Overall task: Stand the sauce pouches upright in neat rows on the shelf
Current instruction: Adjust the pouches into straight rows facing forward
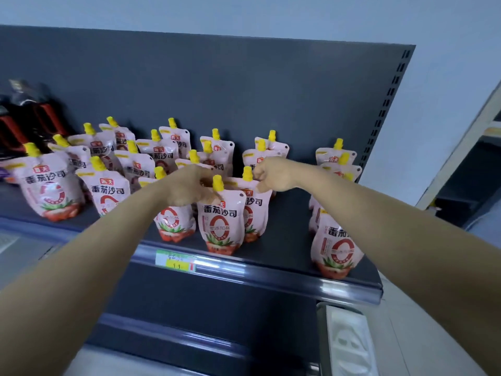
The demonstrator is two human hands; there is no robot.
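Several pink sauce pouches with yellow caps stand upright in loose rows on the dark shelf (284,248). My left hand (189,187) pinches the top left corner of the front middle pouch (221,221), beside its yellow cap. My right hand (273,173) has curled fingers at the top right corner of the pouch behind it (254,204), near that cap. More pouches stand in a column at the far right (336,248), partly hidden by my right forearm. The left group (51,185) stands unevenly spaced.
Dark red-and-black bottles (32,118) stand at the shelf's far left. A green and yellow price tag (176,263) sits on the front rail. A bare strip of shelf lies between the middle pouches and the right column. A white tray (349,346) lies below right.
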